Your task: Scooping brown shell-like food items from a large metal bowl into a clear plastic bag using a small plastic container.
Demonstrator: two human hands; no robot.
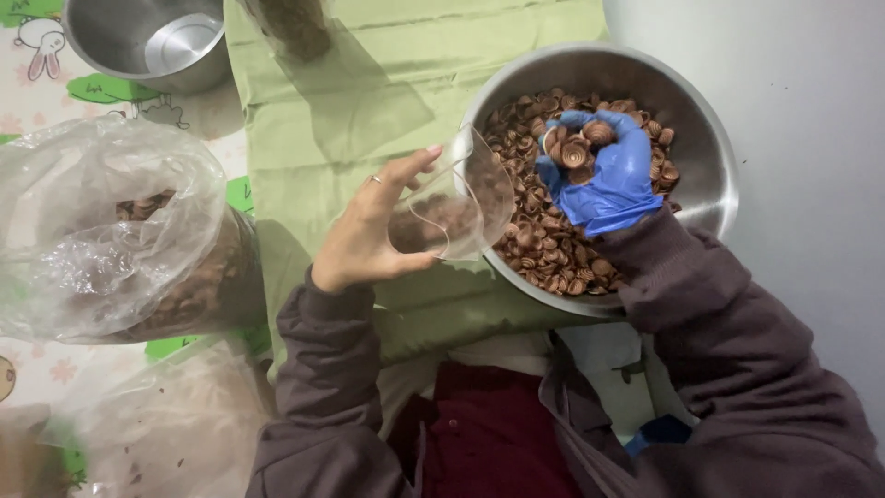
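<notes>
My left hand, bare with a ring, grips a clear plastic jar tilted on its side, its mouth turned toward a large steel bowl. The bowl is full of small brown swirl-shaped cookies. My right hand wears a blue glove and holds a handful of those cookies above the bowl, just right of the jar's mouth. A few cookies seem to lie inside the jar.
A green cloth covers the surface under the bowl. At left a clear plastic bag holds more brown cookies. An empty steel bowl stands at top left, another jar at the top, and a second bag at bottom left.
</notes>
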